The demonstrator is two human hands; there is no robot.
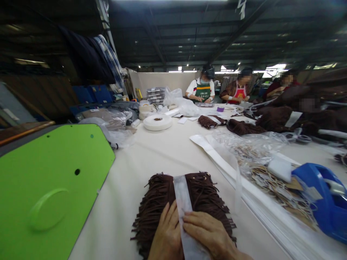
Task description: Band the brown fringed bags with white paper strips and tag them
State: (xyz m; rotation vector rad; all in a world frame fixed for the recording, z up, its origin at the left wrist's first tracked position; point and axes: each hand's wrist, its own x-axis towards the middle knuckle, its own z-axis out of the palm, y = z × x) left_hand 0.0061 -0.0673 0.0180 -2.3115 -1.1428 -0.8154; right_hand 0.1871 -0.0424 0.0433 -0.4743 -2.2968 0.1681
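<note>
A dark brown fringed piece (202, 191) lies on the table in front of me, its fringes spreading to both sides. Down its middle runs a pale, translucent strip (182, 191). My left hand (168, 231) rests flat on the brown piece along the strip's left edge, fingers stretched out. On the strip's right side lies my right hand (208, 231), its fingers extended across the strip and pressing on it. Neither hand grips anything that I can see. The near end of the piece is partly hidden under my hands.
A green panel (54, 187) fills the left. On the right lie long white strips (244, 187), tags with strings (273, 184) and a blue tape dispenser (320, 202). A white roll (157, 122) sits farther back. Brown fringed pieces (245, 127) and several co-workers (203, 90) are beyond.
</note>
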